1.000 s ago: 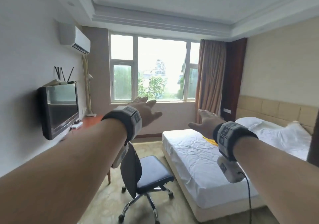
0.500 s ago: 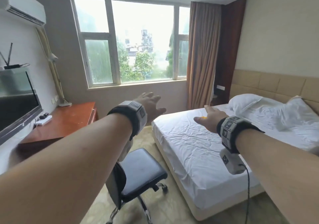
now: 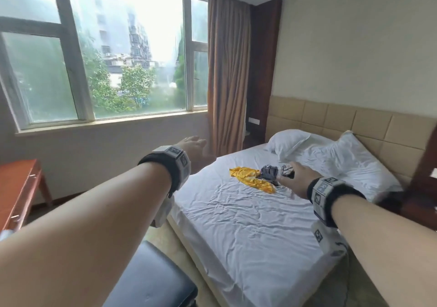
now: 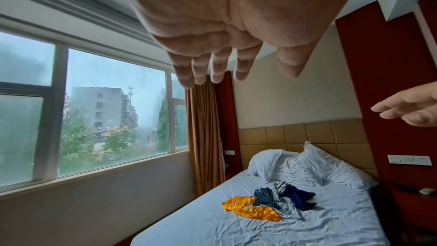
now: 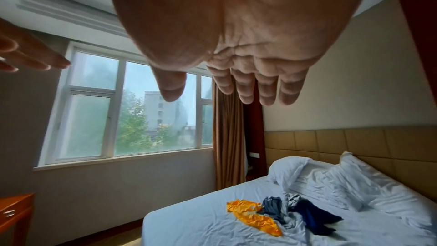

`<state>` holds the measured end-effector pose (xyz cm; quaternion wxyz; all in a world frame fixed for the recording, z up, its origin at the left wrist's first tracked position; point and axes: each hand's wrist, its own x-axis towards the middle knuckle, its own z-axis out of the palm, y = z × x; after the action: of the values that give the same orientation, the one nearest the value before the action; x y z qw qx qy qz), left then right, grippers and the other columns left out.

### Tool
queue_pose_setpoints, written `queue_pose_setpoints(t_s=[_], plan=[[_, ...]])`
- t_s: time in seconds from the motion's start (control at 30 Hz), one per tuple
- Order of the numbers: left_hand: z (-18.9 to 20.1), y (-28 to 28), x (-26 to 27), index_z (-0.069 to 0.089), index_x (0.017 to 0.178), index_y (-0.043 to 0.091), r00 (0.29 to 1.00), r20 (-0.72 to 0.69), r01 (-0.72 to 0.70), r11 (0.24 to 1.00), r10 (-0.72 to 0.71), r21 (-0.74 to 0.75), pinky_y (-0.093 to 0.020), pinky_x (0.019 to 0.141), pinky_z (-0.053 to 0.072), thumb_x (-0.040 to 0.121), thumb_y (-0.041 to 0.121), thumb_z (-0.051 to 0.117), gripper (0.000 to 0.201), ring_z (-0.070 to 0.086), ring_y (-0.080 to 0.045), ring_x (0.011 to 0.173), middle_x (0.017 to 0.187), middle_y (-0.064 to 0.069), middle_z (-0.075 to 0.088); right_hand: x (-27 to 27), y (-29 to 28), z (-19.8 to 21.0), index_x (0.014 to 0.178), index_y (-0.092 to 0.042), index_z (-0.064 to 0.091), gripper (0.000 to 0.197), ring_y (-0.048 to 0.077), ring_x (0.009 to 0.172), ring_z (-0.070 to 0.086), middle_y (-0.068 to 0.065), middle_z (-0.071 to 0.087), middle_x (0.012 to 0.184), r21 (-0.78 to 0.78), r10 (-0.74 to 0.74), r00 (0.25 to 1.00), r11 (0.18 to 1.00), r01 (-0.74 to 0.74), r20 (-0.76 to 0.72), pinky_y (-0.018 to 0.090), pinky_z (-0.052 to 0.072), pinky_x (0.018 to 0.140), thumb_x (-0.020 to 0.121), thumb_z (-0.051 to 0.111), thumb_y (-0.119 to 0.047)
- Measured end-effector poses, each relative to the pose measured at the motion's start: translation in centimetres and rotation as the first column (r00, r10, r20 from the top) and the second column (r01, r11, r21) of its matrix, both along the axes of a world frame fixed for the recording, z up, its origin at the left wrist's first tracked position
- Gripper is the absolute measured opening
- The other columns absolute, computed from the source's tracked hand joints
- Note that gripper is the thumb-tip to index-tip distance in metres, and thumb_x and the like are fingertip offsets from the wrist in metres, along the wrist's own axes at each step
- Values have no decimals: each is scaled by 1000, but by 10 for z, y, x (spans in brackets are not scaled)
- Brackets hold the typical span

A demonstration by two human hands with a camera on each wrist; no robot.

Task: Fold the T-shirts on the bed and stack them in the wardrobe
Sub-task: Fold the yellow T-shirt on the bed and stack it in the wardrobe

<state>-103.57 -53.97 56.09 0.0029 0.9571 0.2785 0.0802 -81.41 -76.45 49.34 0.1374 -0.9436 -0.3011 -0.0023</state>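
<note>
A heap of crumpled T-shirts lies on the white bed [image 3: 248, 224] below the pillows: a yellow shirt [image 3: 251, 180] [image 4: 250, 210] [image 5: 253, 214], a grey-blue one [image 4: 266, 196] [image 5: 272, 207], a pale grey one [image 4: 283, 210] [image 5: 292, 216] and a dark navy one [image 4: 299, 198] [image 5: 312, 212]. My left hand [image 3: 192, 147] [image 4: 220, 63] is stretched forward in the air left of the bed, fingers straight, empty. My right hand [image 3: 296, 179] [image 5: 236, 85] reaches out above the bed, fingers spread, holding nothing, and hides the navy shirt in the head view.
Two white pillows [image 3: 287, 142] and a rumpled duvet [image 3: 350, 157] lie against the beige headboard [image 3: 343, 119]. A black office chair [image 3: 151, 276] stands at the bed's near left corner. A wooden desk [image 3: 16, 188] is at the left under the window [image 3: 113, 53]. A brown curtain [image 3: 227, 70] hangs by the bed.
My view has swung right and moved closer to the bed; the television and air conditioner have left the frame. The pile of shirts has come into view past my right hand.
</note>
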Motion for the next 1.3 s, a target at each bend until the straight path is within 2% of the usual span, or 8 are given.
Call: queue_pose_setpoints(t_s=[0.1, 0.27, 0.37, 0.5, 0.6, 0.73, 1.0, 1.3], plan=[[-2, 51, 48, 39, 154, 17, 998, 32, 55, 998, -54, -14, -40, 119, 32, 101, 57, 45, 66, 35, -24, 147, 161, -5, 34, 34, 34, -8, 149, -17, 36, 71, 31, 123, 54, 11, 53, 142, -2, -32, 999, 999, 32, -30, 42, 47, 99, 94, 52, -59], [-21, 109, 131, 38, 154, 14, 990, 12, 144, 989, -144, -27, -39, 117, 33, 103, 55, 45, 66, 37, -24, 145, 160, -6, 36, 92, 85, -30, 141, -12, 43, 54, 32, 122, 54, 14, 55, 141, 30, -89, 990, 995, 93, -114, 41, 44, 103, 100, 50, -47], [-35, 141, 189, 38, 153, 17, 983, 11, 183, 982, -183, -39, -40, 114, 37, 102, 56, 45, 65, 41, -24, 142, 159, -3, 36, 135, 117, -43, 150, -13, 36, 59, 32, 131, 50, 14, 49, 149, 33, -109, 981, 993, 116, -159, 39, 40, 107, 102, 49, -45], [-45, 186, 271, 30, 159, 20, 968, -39, 247, 968, -248, -35, -40, 114, 38, 100, 55, 51, 72, 40, -23, 143, 163, -1, 29, 217, 168, -55, 145, -15, 40, 60, 30, 114, 58, 11, 59, 132, 42, -107, 981, 992, 115, -161, 39, 47, 99, 98, 50, -51], [-41, 235, 331, 27, 159, 21, 969, -45, 241, 970, -242, -18, -40, 112, 41, 98, 51, 57, 74, 42, -23, 142, 162, -1, 30, 283, 219, -58, 155, -15, 30, 68, 32, 125, 54, 14, 50, 147, 54, -120, 972, 990, 133, -200, 36, 44, 99, 100, 49, -50], [-40, 304, 395, 26, 160, 23, 985, -33, 169, 986, -169, -18, -39, 112, 41, 95, 44, 61, 76, 42, -24, 142, 163, -1, 30, 363, 278, -64, 155, -16, 31, 68, 32, 131, 51, 13, 48, 150, 53, -98, 975, 992, 110, -201, 39, 42, 105, 100, 48, -52], [-63, 387, 489, 28, 160, 26, 992, -77, 92, 993, -98, -71, -36, 109, 41, 92, 38, 64, 78, 42, -23, 142, 162, 1, 33, 470, 343, -71, 157, -19, 29, 68, 32, 133, 50, 12, 45, 154, 40, -79, 973, 995, 90, -217, 37, 42, 104, 100, 47, -52], [-64, 445, 621, 33, 158, 25, 972, -62, 222, 974, -225, -54, -38, 110, 42, 95, 39, 61, 70, 43, -22, 141, 160, 1, 36, 575, 396, -84, 159, -18, 27, 72, 30, 145, 38, 9, 35, 161, 47, -144, 952, 986, 163, -269, 37, 32, 113, 101, 47, -55]])
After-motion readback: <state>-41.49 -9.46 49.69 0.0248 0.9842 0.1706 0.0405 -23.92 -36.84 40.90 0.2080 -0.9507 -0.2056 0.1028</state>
